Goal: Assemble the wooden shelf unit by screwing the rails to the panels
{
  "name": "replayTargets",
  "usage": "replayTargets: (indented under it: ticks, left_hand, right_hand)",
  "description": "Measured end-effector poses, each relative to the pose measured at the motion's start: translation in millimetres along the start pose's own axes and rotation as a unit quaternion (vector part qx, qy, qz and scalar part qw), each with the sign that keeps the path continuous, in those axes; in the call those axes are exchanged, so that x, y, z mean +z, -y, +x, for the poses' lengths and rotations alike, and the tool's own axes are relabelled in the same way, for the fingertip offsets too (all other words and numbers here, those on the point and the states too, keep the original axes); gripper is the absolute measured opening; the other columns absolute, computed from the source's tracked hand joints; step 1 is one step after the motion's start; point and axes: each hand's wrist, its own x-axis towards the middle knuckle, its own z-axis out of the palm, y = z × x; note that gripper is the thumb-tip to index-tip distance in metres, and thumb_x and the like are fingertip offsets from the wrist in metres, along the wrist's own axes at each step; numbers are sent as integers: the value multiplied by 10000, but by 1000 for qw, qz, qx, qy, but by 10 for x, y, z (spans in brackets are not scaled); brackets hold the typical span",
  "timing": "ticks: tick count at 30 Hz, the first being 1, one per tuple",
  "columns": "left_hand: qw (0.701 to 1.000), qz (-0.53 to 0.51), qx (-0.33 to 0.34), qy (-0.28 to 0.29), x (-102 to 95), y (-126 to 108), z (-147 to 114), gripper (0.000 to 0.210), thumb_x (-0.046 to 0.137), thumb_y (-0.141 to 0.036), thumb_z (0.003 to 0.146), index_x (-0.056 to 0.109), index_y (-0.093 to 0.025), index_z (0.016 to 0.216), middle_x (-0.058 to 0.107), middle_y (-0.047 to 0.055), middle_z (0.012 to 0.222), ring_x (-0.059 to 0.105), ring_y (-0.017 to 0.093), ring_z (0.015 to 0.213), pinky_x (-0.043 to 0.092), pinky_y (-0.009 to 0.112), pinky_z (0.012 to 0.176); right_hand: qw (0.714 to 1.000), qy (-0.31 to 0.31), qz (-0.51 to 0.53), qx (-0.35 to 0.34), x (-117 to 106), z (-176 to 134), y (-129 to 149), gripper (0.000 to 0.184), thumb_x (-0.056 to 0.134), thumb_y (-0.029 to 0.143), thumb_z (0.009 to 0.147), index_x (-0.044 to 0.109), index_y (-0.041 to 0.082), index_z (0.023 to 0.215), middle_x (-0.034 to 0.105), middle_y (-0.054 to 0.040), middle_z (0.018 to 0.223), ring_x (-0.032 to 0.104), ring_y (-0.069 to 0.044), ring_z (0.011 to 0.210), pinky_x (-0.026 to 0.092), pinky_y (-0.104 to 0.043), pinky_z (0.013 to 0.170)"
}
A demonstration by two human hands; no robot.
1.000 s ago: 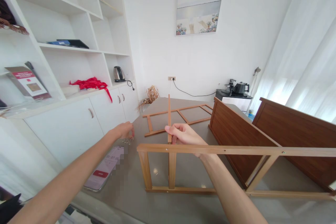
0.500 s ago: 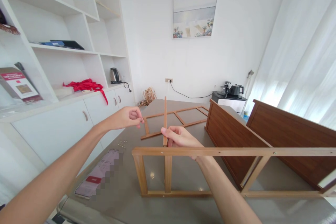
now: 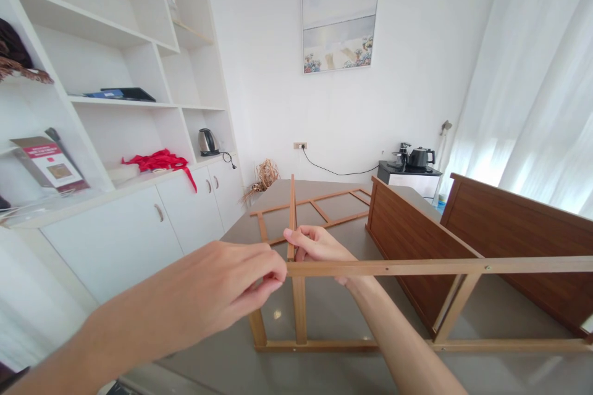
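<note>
My right hand [image 3: 319, 244] grips a narrow wooden slat [image 3: 292, 203] between thumb and fingers. The slat points away from me, and its near end meets the top rail of a ladder-like wooden frame [image 3: 417, 266] standing on its long edge. My left hand [image 3: 231, 284] is closed in a pinch at the front of that rail, close to the slat's end. Whatever its fingertips hold is hidden. Two brown wooden panels [image 3: 412, 247] [image 3: 523, 241] stand on edge behind the frame, at the right.
A second ladder-like frame [image 3: 319, 202] lies flat farther back on the grey table [image 3: 333, 315]. White shelves and cupboards [image 3: 185, 203] line the left side, with a kettle [image 3: 208, 142] and red ribbon [image 3: 160, 160]. A black pot [image 3: 420, 157] stands on a small cabinet at the back right.
My left hand has come nearer and down to the frame's top rail, beside the slat's end. It now covers the phone and small metal pieces. My right hand keeps its hold on the slat.
</note>
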Motion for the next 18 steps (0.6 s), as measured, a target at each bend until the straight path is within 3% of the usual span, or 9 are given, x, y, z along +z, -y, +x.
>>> replayTargets:
  ticks: [1,3,6,12,18]
  left_hand:
    - [992,91,56,68,31,-55,-16,88,670,-316,870,688,-278,793,655,-6,727,539,158,594,373,277,617]
    - [950,240,140,143,87,-161,-25,162,522,-268,968,648,-255,868,644,-16,782,543,138,634,361,267,630]
    - [921,323,168,139,136,-220,-11,165,464,-218,993,597,-238,897,592,-47,743,506,105,593,334,252,581]
    - [914,343,190,107,150,-72,17,174,435,-292,1034,576,-246,942,596,-58,715,525,95,541,337,246,546]
    - [900,370,215,84,178,-105,45,191,428,-291,1051,568,-242,929,603,-63,731,551,82,554,363,231,554]
  right_hand:
    - [1000,1,-1,-2,0,-2,1,509,688,674,809,543,191,736,584,30,583,468,-82,507,285,-197,456]
    - [1000,0,-2,-3,1,-6,10,509,697,665,808,534,189,733,594,28,592,487,-84,517,304,-195,469]
    - [1000,-10,-2,6,5,-13,32,508,710,653,803,516,189,733,597,30,591,496,-82,523,320,-193,489]
    - [1000,-19,-10,16,17,-39,70,509,706,656,804,515,190,734,588,34,585,483,-76,519,318,-196,497]
    - [999,-25,-17,11,33,-40,82,500,695,639,820,501,191,713,588,27,592,502,-86,543,345,-204,521]
